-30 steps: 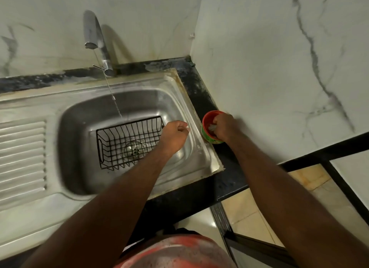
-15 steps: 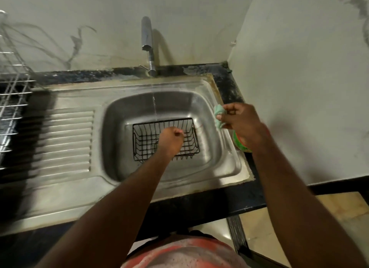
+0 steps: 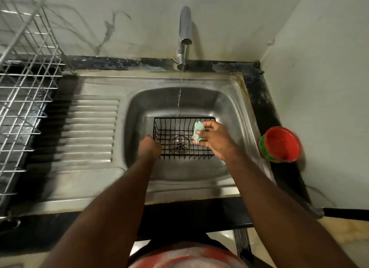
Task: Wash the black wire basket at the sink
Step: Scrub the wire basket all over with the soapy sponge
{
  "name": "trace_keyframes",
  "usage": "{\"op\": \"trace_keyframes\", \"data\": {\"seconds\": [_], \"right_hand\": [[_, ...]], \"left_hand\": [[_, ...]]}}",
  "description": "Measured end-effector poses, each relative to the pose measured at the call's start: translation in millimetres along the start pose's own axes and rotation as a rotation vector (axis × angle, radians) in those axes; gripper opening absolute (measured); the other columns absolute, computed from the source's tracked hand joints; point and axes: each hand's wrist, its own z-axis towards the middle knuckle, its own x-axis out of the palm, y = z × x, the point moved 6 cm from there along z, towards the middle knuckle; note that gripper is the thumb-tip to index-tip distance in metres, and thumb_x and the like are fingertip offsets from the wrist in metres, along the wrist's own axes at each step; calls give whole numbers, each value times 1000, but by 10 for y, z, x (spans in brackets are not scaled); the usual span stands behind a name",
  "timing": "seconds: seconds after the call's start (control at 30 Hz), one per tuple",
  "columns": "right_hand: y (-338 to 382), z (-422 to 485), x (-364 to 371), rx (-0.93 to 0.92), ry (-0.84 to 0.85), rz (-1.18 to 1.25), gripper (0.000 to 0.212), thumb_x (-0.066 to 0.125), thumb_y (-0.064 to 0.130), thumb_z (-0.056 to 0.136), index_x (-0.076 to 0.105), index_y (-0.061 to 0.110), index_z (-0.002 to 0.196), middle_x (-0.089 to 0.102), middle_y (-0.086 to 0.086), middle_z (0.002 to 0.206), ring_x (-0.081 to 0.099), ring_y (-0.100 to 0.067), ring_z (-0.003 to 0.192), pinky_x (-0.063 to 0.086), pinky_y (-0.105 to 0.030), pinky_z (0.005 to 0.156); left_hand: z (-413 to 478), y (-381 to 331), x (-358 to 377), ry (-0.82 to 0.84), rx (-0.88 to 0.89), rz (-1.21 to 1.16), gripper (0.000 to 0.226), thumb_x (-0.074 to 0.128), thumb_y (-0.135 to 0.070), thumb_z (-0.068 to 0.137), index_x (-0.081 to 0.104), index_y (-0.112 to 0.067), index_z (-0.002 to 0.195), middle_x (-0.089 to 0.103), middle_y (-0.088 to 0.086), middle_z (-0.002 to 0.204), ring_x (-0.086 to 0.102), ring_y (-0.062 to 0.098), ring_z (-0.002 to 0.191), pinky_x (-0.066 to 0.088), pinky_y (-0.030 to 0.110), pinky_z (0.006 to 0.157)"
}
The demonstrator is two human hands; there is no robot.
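- Left hand (image 3: pixel 150 148): near-left corner of the basket, fingers curled over the wire of its left rim; outline slightly blurred.
- Right hand (image 3: pixel 215 141): over the basket's right half, thumb and fingertips pinching a scrub pad.
- Scrub pad (image 3: pixel 197 133): pale green, crumpled, sticking out left of the right hand's fingers, above the basket interior.
- Black wire basket (image 3: pixel 185 155): rectangular, upright, open top; it sits on the floor of the sink bowl, over the drain, which shows through its wires.
- Sink (image 3: pixel 229 112): stainless steel, single bowl, set in a black counter (image 3: pixel 257 92).
- Drainboard (image 3: pixel 93 128): ribbed steel, left of the bowl.
- Tub (image 3: pixel 280 144): round, red inside, green outside, on the counter right of the sink, near the side wall.
- Water stream (image 3: pixel 180 88): thin, falling from the tap to just behind the basket's far rim.
- Tap (image 3: pixel 184 34): chrome spout at the back edge of the sink, centred behind the bowl.
- Dish rack (image 3: pixel 26 88): silver wire, far left of the counter.
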Motion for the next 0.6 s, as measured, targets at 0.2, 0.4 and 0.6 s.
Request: {"op": "trace_keyframes", "data": {"seconds": [0.2, 0.4, 0.6], "right_hand": [[-155, 52, 161, 34, 23, -15, 25, 62, -10, 85, 55, 2, 107, 61, -20, 112, 68, -32, 85, 61, -40, 65], [-217, 87, 222, 48, 16, -35, 24, 64, -9, 84, 58, 8, 99, 64, -16, 107, 69, -32, 86, 60, -45, 69], [-142, 93, 220, 61, -21, 38, 25, 63, -10, 85, 59, 6, 104, 62, -18, 111, 67, -37, 95, 60, -39, 64]], "left_hand": [[137, 80, 52, 69, -65, -18, 28, 58, -8, 97, 58, 4, 122, 62, 21, 124, 60, 34, 115, 52, 38, 96], [177, 89, 32, 74, -87, -40, 27, 54, -17, 101, 63, 5, 113, 67, 20, 114, 64, 33, 109, 53, 38, 93], [64, -41, 17, 70, -105, -232, 18, 53, -18, 101, 63, -6, 93, 67, 11, 96, 65, 21, 86, 58, 33, 77]]}}
